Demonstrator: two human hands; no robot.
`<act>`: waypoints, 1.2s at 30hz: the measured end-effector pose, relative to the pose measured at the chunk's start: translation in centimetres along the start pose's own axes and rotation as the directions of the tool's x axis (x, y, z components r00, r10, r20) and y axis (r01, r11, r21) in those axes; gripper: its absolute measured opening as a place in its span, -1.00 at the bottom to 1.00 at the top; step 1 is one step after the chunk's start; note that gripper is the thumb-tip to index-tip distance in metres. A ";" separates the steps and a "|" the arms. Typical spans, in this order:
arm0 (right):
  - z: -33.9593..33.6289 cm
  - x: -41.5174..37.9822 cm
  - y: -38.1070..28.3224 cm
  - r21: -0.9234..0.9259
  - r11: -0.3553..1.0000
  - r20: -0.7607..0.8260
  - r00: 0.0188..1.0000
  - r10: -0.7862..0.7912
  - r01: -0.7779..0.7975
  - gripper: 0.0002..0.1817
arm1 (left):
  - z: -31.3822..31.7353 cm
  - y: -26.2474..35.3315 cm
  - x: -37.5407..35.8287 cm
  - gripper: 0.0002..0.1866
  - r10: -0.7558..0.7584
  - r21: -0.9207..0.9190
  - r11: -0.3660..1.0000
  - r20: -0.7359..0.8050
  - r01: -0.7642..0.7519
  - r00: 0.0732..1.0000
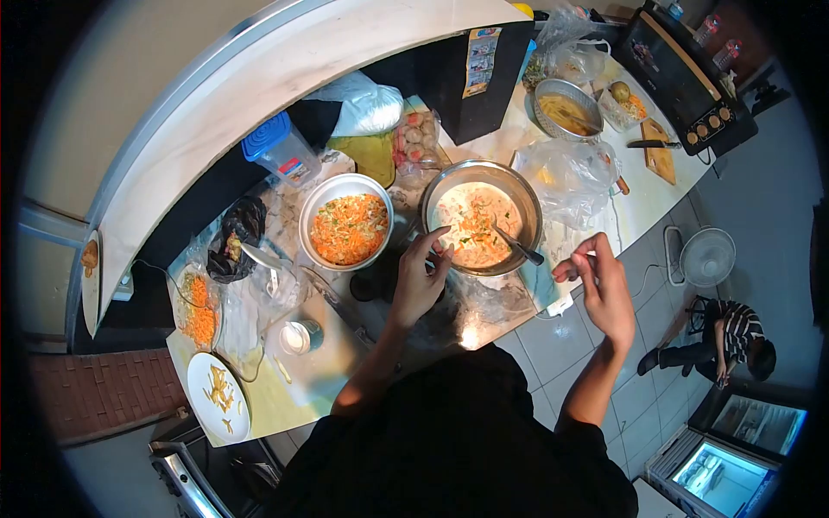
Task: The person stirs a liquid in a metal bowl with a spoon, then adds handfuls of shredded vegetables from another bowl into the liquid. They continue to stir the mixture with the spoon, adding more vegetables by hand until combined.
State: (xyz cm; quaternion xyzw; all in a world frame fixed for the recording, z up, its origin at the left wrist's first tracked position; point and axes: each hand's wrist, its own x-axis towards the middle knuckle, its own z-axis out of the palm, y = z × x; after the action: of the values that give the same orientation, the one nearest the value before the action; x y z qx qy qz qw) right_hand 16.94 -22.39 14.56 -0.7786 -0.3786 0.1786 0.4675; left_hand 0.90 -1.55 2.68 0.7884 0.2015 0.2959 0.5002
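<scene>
My left hand (420, 281) is at the near left rim of a steel mixing bowl (533, 198), its bent fingers apart and holding nothing visible. In that bowl is a creamy mixture (471, 216) topped with orange shreds and green bits. A spoon (528, 254) leans in it, its dark handle over the near right rim, untouched by either hand. My right hand (604, 289) hangs in the air right of the bowl, fingers loosely bent, nothing visible in them. Left of the steel bowl stands a white bowl (304, 226) of shredded orange and pale vegetables (350, 229).
At left are a plate (197, 380) with pale strips, a bag of orange shreds (200, 324), a black bag (244, 229) and a jar (298, 337). Behind stand a blue-lidded container (289, 155) and a metal pot (566, 95). An oven (669, 73), knife (654, 144) and seated person (734, 332) are right.
</scene>
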 end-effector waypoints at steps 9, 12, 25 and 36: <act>-4.7 -1.7 4.0 0.630 0.648 -0.338 0.903 -0.266 0.428 -0.84 | -0.1 0.7 0.3 -0.66 -0.035 -0.001 0.999 0.021 0.035 0.999; -3.8 1.0 7.6 0.712 0.559 -0.313 0.905 -0.289 0.424 -0.77 | 0.1 0.8 0.4 -0.67 0.000 -0.009 1.000 0.004 0.000 1.000; 0.4 1.3 6.6 0.025 0.978 -0.251 0.946 0.207 -0.208 -0.72 | 0.1 0.9 0.6 -0.67 -0.004 -0.009 1.000 -0.006 0.004 1.000; 6.9 1.2 7.2 -0.284 0.908 -0.166 0.949 0.269 -0.307 -0.59 | 0.2 0.4 0.5 -0.68 0.037 -0.005 0.999 0.014 -0.037 0.999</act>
State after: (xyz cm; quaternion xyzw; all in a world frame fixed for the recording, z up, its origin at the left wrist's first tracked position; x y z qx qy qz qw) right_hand 16.37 -19.41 4.99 -0.8984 -0.2528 0.1366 0.3322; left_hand 1.42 -1.51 3.11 0.7928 0.1827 0.3000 0.4981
